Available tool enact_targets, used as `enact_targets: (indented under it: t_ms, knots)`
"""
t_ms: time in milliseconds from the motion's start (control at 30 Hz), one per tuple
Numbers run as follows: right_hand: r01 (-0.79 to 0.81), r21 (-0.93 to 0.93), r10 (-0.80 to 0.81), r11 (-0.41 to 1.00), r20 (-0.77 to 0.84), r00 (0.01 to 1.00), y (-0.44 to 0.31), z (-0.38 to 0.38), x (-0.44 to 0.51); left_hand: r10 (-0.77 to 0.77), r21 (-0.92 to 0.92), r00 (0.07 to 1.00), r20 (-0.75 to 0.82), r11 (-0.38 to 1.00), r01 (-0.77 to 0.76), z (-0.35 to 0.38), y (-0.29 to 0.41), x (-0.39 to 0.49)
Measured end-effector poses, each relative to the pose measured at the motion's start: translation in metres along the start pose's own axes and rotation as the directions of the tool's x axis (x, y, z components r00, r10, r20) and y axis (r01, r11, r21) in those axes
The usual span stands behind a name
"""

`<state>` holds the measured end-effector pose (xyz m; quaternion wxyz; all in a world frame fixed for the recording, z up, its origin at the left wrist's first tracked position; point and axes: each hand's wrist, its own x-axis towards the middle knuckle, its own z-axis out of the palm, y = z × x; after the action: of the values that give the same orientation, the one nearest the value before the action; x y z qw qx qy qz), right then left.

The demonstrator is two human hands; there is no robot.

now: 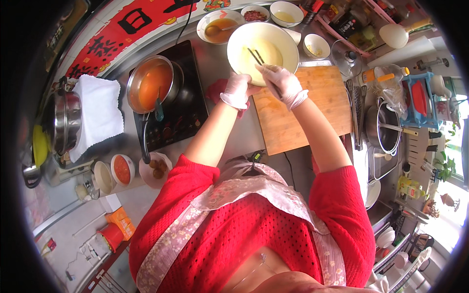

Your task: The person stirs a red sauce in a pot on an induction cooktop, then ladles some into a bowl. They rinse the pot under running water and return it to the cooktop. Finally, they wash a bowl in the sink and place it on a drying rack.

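My left hand point(237, 88), in a clear disposable glove, grips the near rim of a large white bowl point(238, 55). The bowl is tilted and holds a pale yellow liquid point(269, 53). In my gloved right hand point(280, 82) is a pair of dark chopsticks point(255, 56), their tips inside the bowl. Below the right hand lies a wooden cutting board point(304, 113). A red cloth point(217, 91) shows beside and partly behind the left hand. To the left, a saucepan point(132, 88) with orange-red soup point(155, 86) stands on a black induction cooktop point(190, 110).
At the back stand a bowl of brown liquid with a ladle point(220, 29), a bowl of chopped meat point(255, 15) and a small bowl point(316, 47). A glass lid point(346, 58) and an oil bottle point(384, 75) are right. Bowls point(122, 169) and a steel pot point(65, 121) are left.
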<state>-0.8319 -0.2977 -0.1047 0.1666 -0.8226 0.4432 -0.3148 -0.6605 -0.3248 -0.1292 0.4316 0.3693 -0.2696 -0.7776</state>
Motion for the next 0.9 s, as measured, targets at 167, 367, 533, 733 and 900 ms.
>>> enact_targets:
  t_ms: [167,367,533,733,900]
  knots:
    - [-0.141,-0.084,0.118,0.986,-0.238,0.964,-0.004,-0.017,-0.017,0.122,-0.104,0.992,-0.039,0.987,-0.126,0.006,-0.003,-0.032]
    - [-0.333,0.739,0.694,0.585,-0.244,0.677,-0.031,-0.022,-0.049,0.164,-0.085,0.974,-0.159,0.980,-0.179,0.010,-0.014,-0.050]
    - [-0.384,0.867,0.818,0.318,-0.046,0.573,-0.064,-0.023,-0.071,0.108,-0.149,0.983,-0.146,0.980,-0.130,0.008,-0.014,-0.061]
    - [-0.252,0.852,0.721,0.458,-0.191,0.666,-0.070,0.002,-0.056,-0.008,-0.164,1.000,0.021,0.986,0.011,0.016,-0.030,-0.079]
    - [-0.189,0.758,0.607,0.625,-0.320,0.727,-0.028,-0.014,-0.051,0.000,-0.085,0.995,-0.100,0.996,-0.009,0.014,-0.035,-0.086]
